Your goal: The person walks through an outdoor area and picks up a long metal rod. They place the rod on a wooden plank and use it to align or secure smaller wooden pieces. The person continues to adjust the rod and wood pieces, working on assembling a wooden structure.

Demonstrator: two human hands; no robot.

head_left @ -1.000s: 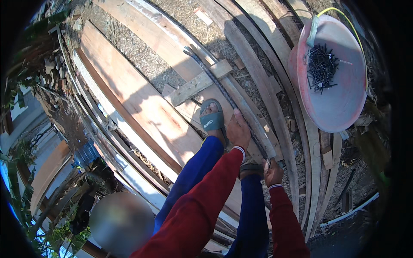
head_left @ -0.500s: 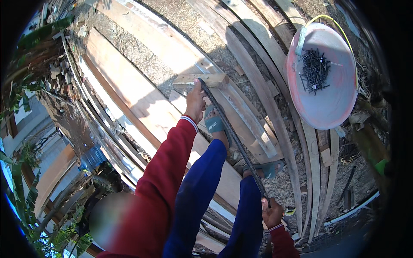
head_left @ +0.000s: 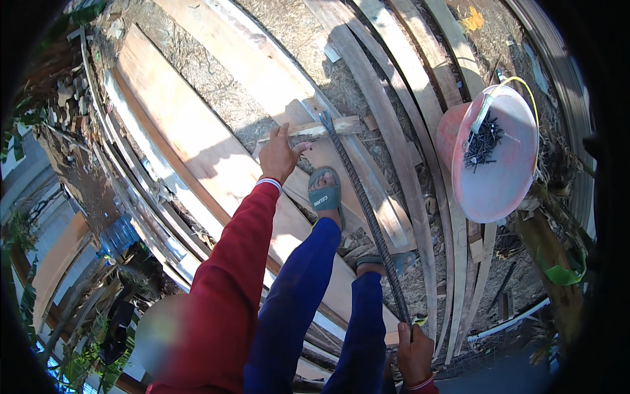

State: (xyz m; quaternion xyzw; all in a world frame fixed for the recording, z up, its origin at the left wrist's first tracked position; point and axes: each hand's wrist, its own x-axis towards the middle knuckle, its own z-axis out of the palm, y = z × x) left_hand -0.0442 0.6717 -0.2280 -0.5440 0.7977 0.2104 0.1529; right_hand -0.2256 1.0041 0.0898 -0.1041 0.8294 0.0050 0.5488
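My right hand (head_left: 415, 356) grips the lower end of a long, dark ribbed pry bar (head_left: 371, 220). The bar slants up and left across the boards, and its forked claw end lies at a short wooden block (head_left: 346, 125). That block sits crosswise on a long plank (head_left: 292, 85). My left hand (head_left: 279, 157) is open, fingers spread, at the block's left end and apart from the bar; whether the fingertips touch the wood I cannot tell. My sandalled feet (head_left: 323, 197) stand among the boards below the block.
A pinkish cone-shaped bucket (head_left: 489, 190) with a yellow handle leans at the right, holding dark nails (head_left: 484, 141). Long boards (head_left: 177, 125) lie side by side over dry ground. A blue plastic container (head_left: 119, 238) and plants are at the left.
My left hand has let go of the bar's claw end and moved left, its fingers spreading. The block looks turned. My right hand still holds the bar. The view has shifted.
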